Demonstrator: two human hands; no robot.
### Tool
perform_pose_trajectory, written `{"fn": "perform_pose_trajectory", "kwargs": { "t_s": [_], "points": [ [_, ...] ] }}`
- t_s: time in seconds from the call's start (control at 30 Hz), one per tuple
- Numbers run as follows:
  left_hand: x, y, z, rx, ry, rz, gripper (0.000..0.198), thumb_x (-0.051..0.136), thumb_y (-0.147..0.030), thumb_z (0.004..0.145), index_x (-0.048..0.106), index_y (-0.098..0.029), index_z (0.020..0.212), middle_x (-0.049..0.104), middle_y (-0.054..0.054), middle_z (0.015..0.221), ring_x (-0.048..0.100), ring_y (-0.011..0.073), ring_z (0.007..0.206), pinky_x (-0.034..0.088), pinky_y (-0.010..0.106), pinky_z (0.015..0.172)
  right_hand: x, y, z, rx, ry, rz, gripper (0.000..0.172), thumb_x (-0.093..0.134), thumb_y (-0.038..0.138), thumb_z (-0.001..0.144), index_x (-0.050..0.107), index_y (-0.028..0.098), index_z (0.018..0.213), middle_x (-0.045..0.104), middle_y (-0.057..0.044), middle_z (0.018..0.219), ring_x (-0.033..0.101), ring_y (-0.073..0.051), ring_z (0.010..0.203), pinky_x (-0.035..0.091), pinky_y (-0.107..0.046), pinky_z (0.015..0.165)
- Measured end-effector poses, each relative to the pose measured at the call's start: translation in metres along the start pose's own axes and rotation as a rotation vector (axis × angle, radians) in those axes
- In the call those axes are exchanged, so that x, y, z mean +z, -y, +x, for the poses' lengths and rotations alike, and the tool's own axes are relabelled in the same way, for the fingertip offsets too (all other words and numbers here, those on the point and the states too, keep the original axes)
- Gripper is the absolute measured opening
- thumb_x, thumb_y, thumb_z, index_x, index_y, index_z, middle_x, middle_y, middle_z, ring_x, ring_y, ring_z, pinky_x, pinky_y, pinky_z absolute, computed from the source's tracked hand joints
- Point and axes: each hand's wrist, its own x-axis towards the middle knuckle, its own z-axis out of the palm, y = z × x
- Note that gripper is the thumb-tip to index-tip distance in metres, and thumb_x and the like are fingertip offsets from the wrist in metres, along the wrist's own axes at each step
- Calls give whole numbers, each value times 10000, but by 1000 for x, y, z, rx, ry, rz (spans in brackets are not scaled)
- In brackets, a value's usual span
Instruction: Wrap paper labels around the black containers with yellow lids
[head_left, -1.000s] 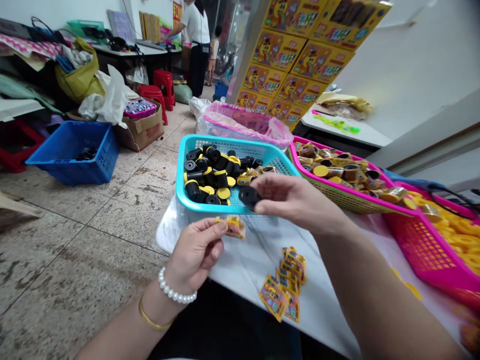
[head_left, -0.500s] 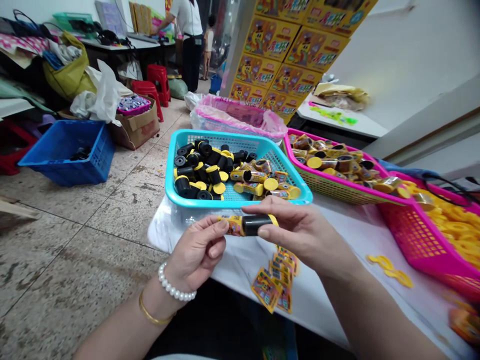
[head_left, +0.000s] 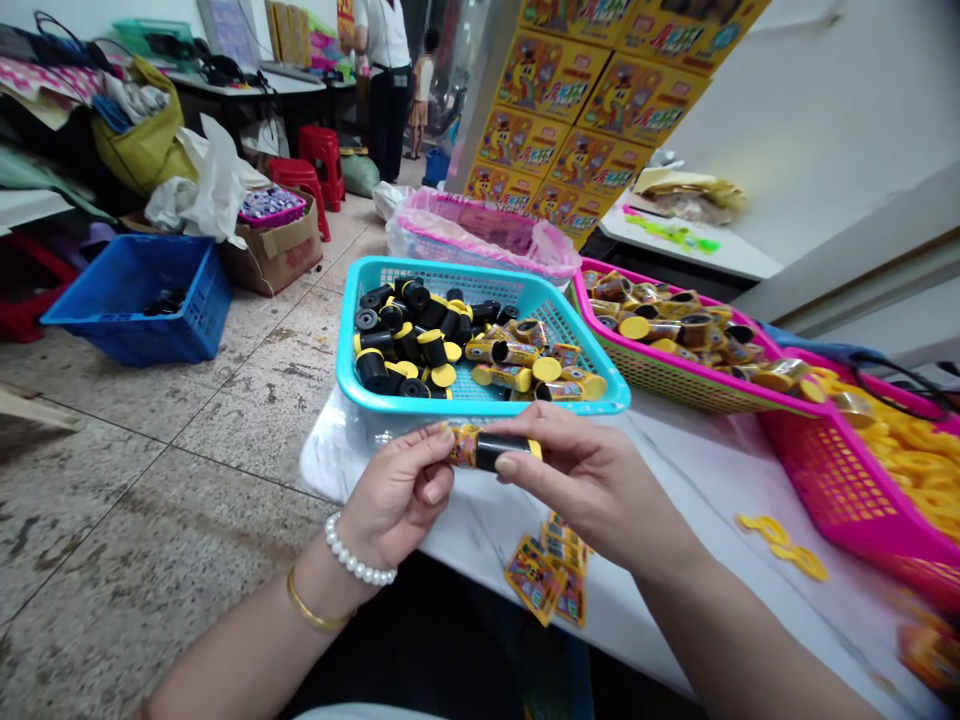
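Between my hands, above the table's near edge, lies a black plastic cylinder (head_left: pixel 495 451) with a yellow cap at its right end. My right hand (head_left: pixel 600 490) pinches it between thumb and fingers. At the cylinder's left end is a printed yellow sleeve label (head_left: pixel 464 447), its outer end pinched by my left hand (head_left: pixel 401 490). How far the label reaches over the cylinder, I cannot tell. Several flat labels (head_left: pixel 540 580) lie on the table below my right hand. Just beyond stands a turquoise basket (head_left: pixel 480 404), with bare black cylinders (head_left: pixel 405 340) on its left and labelled ones (head_left: pixel 517 352) on its right.
A pink basket (head_left: pixel 697 395) of labelled cylinders and another pink basket (head_left: pixel 832 480) of yellow plastic parts stand at the right. Two loose yellow pieces (head_left: pixel 784 545) lie on the white table (head_left: pixel 660 590). A blue crate (head_left: pixel 150 310) sits on the floor. A person (head_left: pixel 388 80) stands far back.
My hands have drawn closer together, and less of the label shows between my left fingers and the cylinder. The view has shifted slightly. The person at the back has become more upright.
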Motion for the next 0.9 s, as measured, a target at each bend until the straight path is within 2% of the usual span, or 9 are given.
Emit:
{"fn": "perform_pose_trajectory", "kwargs": {
  "t_s": [0.13, 0.23, 0.33, 0.43, 0.53, 0.63, 0.73, 0.83, 0.9],
  "points": [
    [-4, 4, 1, -21, 15, -8, 334, 884, -291, 638, 609, -130, 741, 484, -86, 490, 300, -6, 332, 143, 117, 307, 3, 1, 1, 93, 73, 29, 231, 662, 392, 888, 802, 241, 994, 689, -32, 786, 618, -151, 644, 516, -288, 592],
    [-7, 5, 1, -8, 10, 2, 305, 864, -265, 659, 597, -135, 728, 473, -87, 485, 309, -2, 331, 145, 120, 314, 4, 3, 1, 115, 56, -40, 169, 672, 351, 856, 781, 230, 901, 685, -18, 763, 607, -140, 614, 486, -265, 545],
    [-9, 3, 2, -50, -3, 1, 271, 842, -195, 665, 588, -135, 736, 491, -84, 520, 283, -14, 330, 120, 120, 322, 1, 5, -1, 14, 23, -192, 91, 694, 279, 815, 746, 225, 868, 682, -8, 755, 603, -139, 640, 476, -260, 576],
    [-10, 1, 4, -93, -11, -7, 253, 819, -152, 669, 573, -133, 726, 508, -79, 551, 251, -26, 333, 105, 118, 328, -2, 8, -3, -128, 66, -273, 106, 695, 237, 804, 726, 226, 905, 667, -1, 762, 602, -133, 668, 482, -253, 618],
    [-9, 3, 3, -93, 13, 16, 284, 841, -199, 650, 568, -146, 709, 486, -89, 516, 228, -18, 321, 110, 129, 320, 0, 7, -3, -177, 49, -296, 114, 697, 220, 807, 717, 214, 919, 652, 4, 748, 595, -123, 653, 477, -242, 607],
    [-8, 9, -2, 34, -9, 143, 324, 875, -326, 658, 621, -141, 735, 480, -83, 493, 274, -1, 331, 130, 137, 327, 6, 4, -4, -180, -65, -304, 78, 703, 240, 824, 721, 207, 893, 632, 10, 697, 576, -121, 617, 471, -250, 590],
    [-12, 14, -11, 235, -106, 303, 351, 855, -426, 715, 693, -127, 803, 506, -58, 520, 360, 21, 407, 221, 129, 374, 12, 0, -8, -176, -150, -270, 58, 722, 268, 825, 702, 219, 846, 642, 11, 671, 571, -131, 596, 465, -260, 556],
    [-19, 10, -18, 469, -175, 435, 342, 877, -364, 711, 729, -165, 946, 657, 10, 781, 534, 72, 609, 424, 149, 516, 13, -2, -15, -222, -130, -208, 125, 771, 313, 809, 680, 231, 835, 651, 7, 672, 586, -142, 594, 480, -273, 549],
    [-21, 5, -21, 506, -62, 541, 422, 914, -263, 655, 738, -194, 1032, 698, 55, 1012, 630, 140, 848, 524, 203, 707, 12, -3, -19, -267, -98, -177, 186, 800, 375, 804, 693, 234, 864, 663, -9, 702, 602, -149, 601, 501, -282, 552]
  ]
}}
